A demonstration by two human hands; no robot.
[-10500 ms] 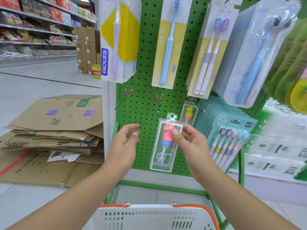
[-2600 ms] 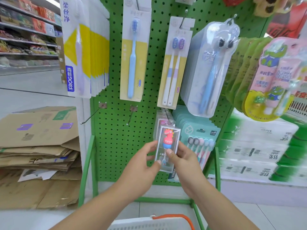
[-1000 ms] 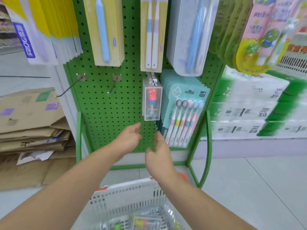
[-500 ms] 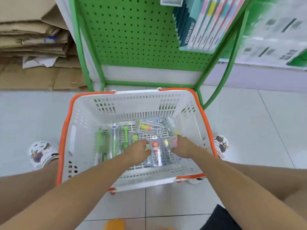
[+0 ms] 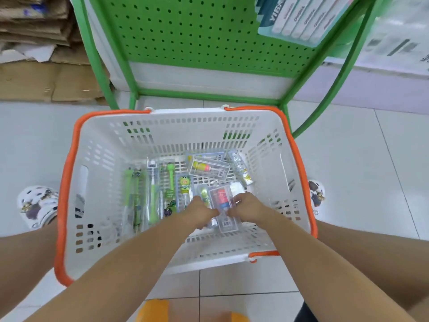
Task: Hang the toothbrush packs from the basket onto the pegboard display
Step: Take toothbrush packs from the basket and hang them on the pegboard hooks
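Two hands reach down into a white basket point(image 5: 111, 145) with an orange rim, standing on the tiled floor point(image 5: 362, 163) at the centre of the frame. Left hand point(image 5: 199, 213), lower centre: fingers curled at the left edge of a clear toothbrush pack with a red figure point(image 5: 223, 206); whether it actually grips the pack cannot be told. Right hand point(image 5: 246, 206), just right of it: fingers curled round the right edge of the same pack, holding it. The pack sits tilted between both hands, low in the basket near its front wall. Further stock on the basket bottom: a clear pack with a yellow and pink figure point(image 5: 209, 169) lying crosswise toward the back; a pack with a green and yellow figure point(image 5: 184, 191) left of the hands; several long green toothbrush packs point(image 5: 148, 194) lying lengthwise at the left; one slim pack point(image 5: 240, 168) slanted at the back right. Green pegboard point(image 5: 197, 33), top centre of the frame, on a green frame just behind the basket; teal multi-brush packs point(image 5: 299, 17) hang at its upper right. Flattened cardboard point(image 5: 34, 43), upper left. One patterned white shoe point(image 5: 38, 205) at the left of the basket, another point(image 5: 316, 194) at the right.
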